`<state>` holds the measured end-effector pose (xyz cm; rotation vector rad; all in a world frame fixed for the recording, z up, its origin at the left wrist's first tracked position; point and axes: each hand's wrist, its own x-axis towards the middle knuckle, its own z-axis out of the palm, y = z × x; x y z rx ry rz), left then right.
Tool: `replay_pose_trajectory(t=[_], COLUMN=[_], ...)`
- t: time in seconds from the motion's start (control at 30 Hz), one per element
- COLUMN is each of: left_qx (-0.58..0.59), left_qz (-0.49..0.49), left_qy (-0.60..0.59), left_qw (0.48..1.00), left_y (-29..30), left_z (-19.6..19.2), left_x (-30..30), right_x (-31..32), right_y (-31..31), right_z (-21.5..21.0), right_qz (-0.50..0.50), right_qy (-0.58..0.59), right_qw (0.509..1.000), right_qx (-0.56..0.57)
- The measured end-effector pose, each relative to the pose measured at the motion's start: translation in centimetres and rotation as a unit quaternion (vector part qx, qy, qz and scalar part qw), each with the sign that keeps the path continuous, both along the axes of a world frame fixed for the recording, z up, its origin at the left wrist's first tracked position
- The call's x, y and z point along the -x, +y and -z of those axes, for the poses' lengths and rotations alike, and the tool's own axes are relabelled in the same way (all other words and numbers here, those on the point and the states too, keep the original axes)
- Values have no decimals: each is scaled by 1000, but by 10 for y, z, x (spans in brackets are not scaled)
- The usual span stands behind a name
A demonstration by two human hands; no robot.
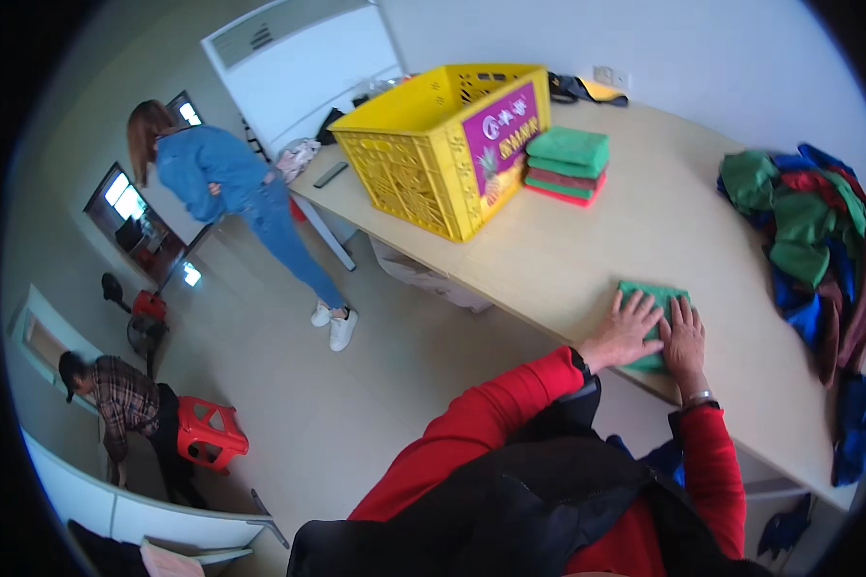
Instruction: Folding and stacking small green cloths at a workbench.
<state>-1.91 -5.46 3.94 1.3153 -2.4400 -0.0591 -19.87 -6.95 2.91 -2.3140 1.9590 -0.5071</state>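
Note:
A folded green cloth (649, 290) lies flat near the front edge of the table. My left hand (627, 329) rests on its left part with the fingers spread out flat. On the right part lies my right hand (683, 338), palm down, its fingers stretched out and a band at the wrist. Neither hand grips the cloth; both press on it from above, hiding much of it. Farther off, a neat stack of folded cloths (570, 154) in green, brown and red stands beside a yellow plastic crate (409, 178).
A loose heap of green, blue, red and brown cloths (803, 226) covers the table's right end and hangs over its edge. A dark flat object (330, 174) lies left of the crate. One person (231, 173) in denim stands beyond the table; another (130, 399) bends near a red stool (212, 433).

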Motion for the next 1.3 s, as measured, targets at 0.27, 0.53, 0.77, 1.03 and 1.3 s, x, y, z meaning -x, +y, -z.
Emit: replay_pose_trajectory(t=[0.27,0.53,0.77,1.03,1.3], left_qx=[73,25,-61,12,-9], left_qz=[-51,-23,-11,14,5], left_qy=[-17,-24,190,18,55], left_qw=[996,999,980,1000,998], left_y=[-10,-28,-35,-36,-41], left_z=[11,22,24,28,29], left_x=[-5,-38,-65,-39,-40], right_x=[1,33,62,-8,6], right_y=[-14,-21,-20,0,6], right_z=[1,8,-3,-13,1], right_qz=[-126,-36,45,-47,-70], right_qy=[126,14,-155,33,40], right_qw=[977,996,943,995,995], right_qx=[119,78,291,85,58])
